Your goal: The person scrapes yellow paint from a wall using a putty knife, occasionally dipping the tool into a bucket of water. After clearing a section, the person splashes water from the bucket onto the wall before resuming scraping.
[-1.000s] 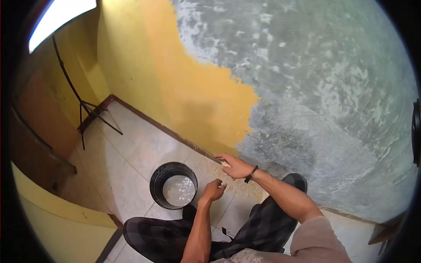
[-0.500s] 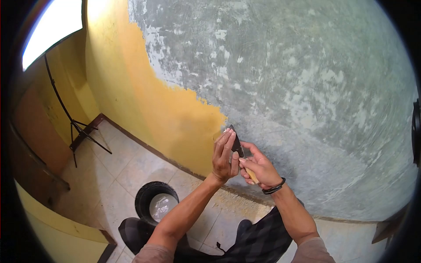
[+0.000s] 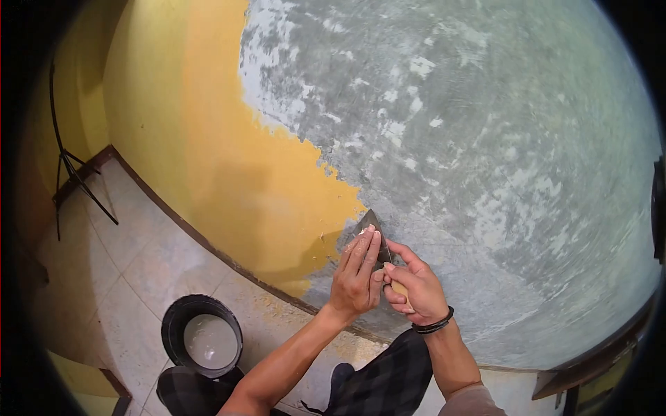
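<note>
My right hand (image 3: pixel 418 286) is wrapped round the pale handle (image 3: pixel 400 291) of a scraper, with its dark, pointed-looking blade (image 3: pixel 372 220) up against the wall. My left hand (image 3: pixel 357 274) lies over the blade, its fingers stretched out and pressing flat on it; they hide part of the metal. Pale flakes cling to those fingers. The blade's tip meets the ragged border between the yellow paint (image 3: pixel 263 215) and the bare grey wall (image 3: pixel 444 173). Small paint chips stick out along that border.
A black bucket (image 3: pixel 168 333) holding cloudy liquid (image 3: pixel 210 342) stands on the tiled floor, left of my legs. Scraped debris (image 3: pixel 357 349) lies along the wall's foot. A thin black tripod stand (image 3: pixel 69 163) is at the far left. My bent knee (image 3: pixel 395 367) is close below my hands.
My view has shifted, so the bucket and stand appear farther left. More grey wall shows beside my left hand where yellow was. Both hands stay on the scraper.
</note>
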Tool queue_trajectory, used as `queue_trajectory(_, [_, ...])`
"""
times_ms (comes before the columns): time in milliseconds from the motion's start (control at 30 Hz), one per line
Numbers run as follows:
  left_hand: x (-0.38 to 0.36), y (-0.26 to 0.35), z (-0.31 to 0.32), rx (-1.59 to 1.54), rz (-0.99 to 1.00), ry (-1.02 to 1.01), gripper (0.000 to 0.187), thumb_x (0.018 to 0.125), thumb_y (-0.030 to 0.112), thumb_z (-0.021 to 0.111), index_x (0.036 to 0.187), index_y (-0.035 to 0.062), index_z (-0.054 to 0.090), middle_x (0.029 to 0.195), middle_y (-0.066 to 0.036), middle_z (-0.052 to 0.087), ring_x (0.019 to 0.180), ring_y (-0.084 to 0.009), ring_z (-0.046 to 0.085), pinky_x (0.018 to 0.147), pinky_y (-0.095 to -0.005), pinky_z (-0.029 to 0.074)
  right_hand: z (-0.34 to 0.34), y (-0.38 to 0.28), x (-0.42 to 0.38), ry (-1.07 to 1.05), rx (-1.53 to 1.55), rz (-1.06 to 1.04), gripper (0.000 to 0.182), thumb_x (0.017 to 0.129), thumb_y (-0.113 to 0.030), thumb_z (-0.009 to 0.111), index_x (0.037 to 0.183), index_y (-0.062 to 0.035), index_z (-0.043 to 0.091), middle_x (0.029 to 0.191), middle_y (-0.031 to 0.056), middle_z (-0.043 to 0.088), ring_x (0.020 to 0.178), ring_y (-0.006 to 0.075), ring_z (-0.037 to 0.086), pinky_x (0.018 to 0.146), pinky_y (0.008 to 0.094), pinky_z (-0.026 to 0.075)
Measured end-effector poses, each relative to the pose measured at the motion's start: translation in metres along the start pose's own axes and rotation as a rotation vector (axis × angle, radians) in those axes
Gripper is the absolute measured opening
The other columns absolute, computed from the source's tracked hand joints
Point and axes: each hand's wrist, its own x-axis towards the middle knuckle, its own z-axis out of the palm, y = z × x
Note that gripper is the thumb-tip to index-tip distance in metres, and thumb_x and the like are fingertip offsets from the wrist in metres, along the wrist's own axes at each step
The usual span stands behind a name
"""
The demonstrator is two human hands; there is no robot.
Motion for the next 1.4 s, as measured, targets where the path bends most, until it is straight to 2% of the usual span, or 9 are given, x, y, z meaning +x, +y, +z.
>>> queue_trajectory(167, [0.004,-0.007,0.001,-0.058,-0.019,-0.004,0.051,0.091,0.025,0.049,0.13,-0.0083,0.044,0.131,-0.025,0.046,0.115,-0.0391,0.049,0.096,-0.0426,0.041,0.003,-0.003,0.003,0.031,0.01,0.032,0.045,0.093,-0.008,0.05,0.136,-0.0111,0.038,0.078,0.0034,0.051,0.045,0.0051,0.036,0.033,0.018,0.025])
queue_trajectory(600, [0.022,0.008,-0.008,-0.11,-0.162,-0.02,0.05,0.089,0.02,0.05,0.128,-0.0095,0.045,0.12,-0.027,0.052,0.099,-0.0412,0.053,0.087,-0.0434,0.043,0.01,0.001,0.005,0.092,0.073,0.022,0.043,0.092,-0.003,0.045,0.134,-0.0098,0.039,0.08,0.0059,0.054,0.045,0.006,0.037,0.033,0.0185,0.026])
queue_trajectory(667, [0.022,0.004,-0.009,-0.104,-0.162,0.007,0.049,0.092,0.024,0.042,0.126,-0.0114,0.046,0.117,-0.028,0.053,0.097,-0.0404,0.053,0.087,-0.0444,0.042,0.01,0.001,0.009,0.066,0.071,0.036,0.043,0.091,-0.001,0.043,0.133,-0.0089,0.038,0.08,0.0068,0.055,0.045,0.006,0.038,0.032,0.0186,0.026])
queue_trajectory(800, [0.02,0.009,-0.012,-0.176,-0.143,-0.038,0.047,0.089,0.02,0.05,0.125,-0.0107,0.046,0.119,-0.028,0.051,0.1,-0.0424,0.052,0.087,-0.0444,0.043,0.011,0.007,-0.001,0.066,0.072,-0.009,0.044,0.091,-0.001,0.043,0.133,-0.0083,0.036,0.079,0.0073,0.057,0.044,0.0058,0.039,0.032,0.0185,0.026])
queue_trajectory(933, [0.026,0.0,-0.022,-0.099,-0.203,-0.026,0.046,0.091,0.02,0.049,0.124,-0.0107,0.047,0.118,-0.029,0.051,0.101,-0.043,0.052,0.088,-0.0445,0.042,0.028,0.002,0.021,0.064,0.089,0.03,0.044,0.091,-0.001,0.043,0.133,-0.0081,0.036,0.079,0.0071,0.056,0.043,0.0063,0.039,0.032,0.0186,0.027])
queue_trajectory(1033, [0.023,-0.002,-0.027,-0.293,-0.218,-0.076,0.045,0.09,0.019,0.049,0.125,-0.0106,0.046,0.119,-0.029,0.051,0.105,-0.0441,0.051,0.091,-0.0444,0.041,0.03,0.01,0.001,0.113,0.06,-0.003,0.042,0.091,-0.002,0.043,0.132,-0.0071,0.036,0.078,0.0065,0.054,0.043,0.0064,0.039,0.032,0.0192,0.026])
queue_trajectory(1167, [0.019,0.002,-0.021,-0.197,-0.167,-0.051,0.047,0.09,0.018,0.049,0.126,-0.0113,0.045,0.12,-0.029,0.051,0.106,-0.0434,0.05,0.092,-0.0437,0.041,0.026,0.011,0.006,0.117,0.068,-0.011,0.042,0.091,-0.002,0.044,0.132,-0.0068,0.036,0.077,0.0069,0.053,0.043,0.0064,0.04,0.032,0.0195,0.026])
queue_trajectory(1267, [0.025,0.005,-0.03,-0.28,-0.294,-0.116,0.048,0.09,0.018,0.05,0.127,-0.0119,0.043,0.121,-0.03,0.05,0.107,-0.0437,0.05,0.094,-0.0441,0.04,0.027,0.009,0.001,0.133,0.076,0.009,0.041,0.091,-0.001,0.043,0.131,-0.0064,0.036,0.074,0.0076,0.054,0.043,0.0066,0.04,0.032,0.0195,0.026])
queue_trajectory(1400, [0.02,0.007,-0.019,-0.215,-0.184,-0.061,0.048,0.09,0.02,0.05,0.126,-0.0118,0.045,0.12,-0.028,0.051,0.106,-0.0427,0.05,0.093,-0.0445,0.04,0.032,0.006,0.008,0.121,0.06,-0.038,0.04,0.091,-0.002,0.044,0.13,-0.0066,0.037,0.072,0.0072,0.054,0.043,0.0066,0.038,0.031,0.0195,0.026])
